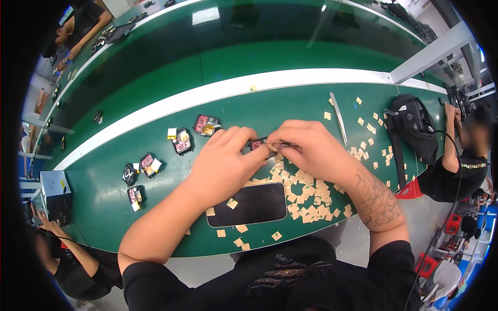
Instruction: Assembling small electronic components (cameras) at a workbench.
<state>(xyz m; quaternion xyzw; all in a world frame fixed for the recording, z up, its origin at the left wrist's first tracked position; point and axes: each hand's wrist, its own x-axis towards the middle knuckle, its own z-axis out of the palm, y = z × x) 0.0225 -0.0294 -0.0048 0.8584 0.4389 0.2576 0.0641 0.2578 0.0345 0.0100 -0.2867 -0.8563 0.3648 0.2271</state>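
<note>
The fingers (244, 139) of the left hand (225, 163) are curled and pinch a small black case with red and pink parts inside (258, 143). The fingers of the right hand (311, 147) are closed around thin silver metal tweezers (282, 144), and the tips of the tweezers point left into the little case. Both hands meet in the middle, just above the green work table (155, 171). The little case sits right between the two thumbs, held up off the table.

The left forearm comes in from the low left, bent at the elbow. The right forearm comes in from the low right and has a dark tattoo on it. The wrists tip inward, toward each other.

Under the hands lies a flat black phone with a dark screen (254, 205). Many small tan paper squares (311, 199) are scattered around it, and one lies on the screen. More little black cases with red insides (182, 141) lie to the left. A long silver strip (338, 118) lies near the right hand. A black bag (412, 124) sits farther right.
</note>
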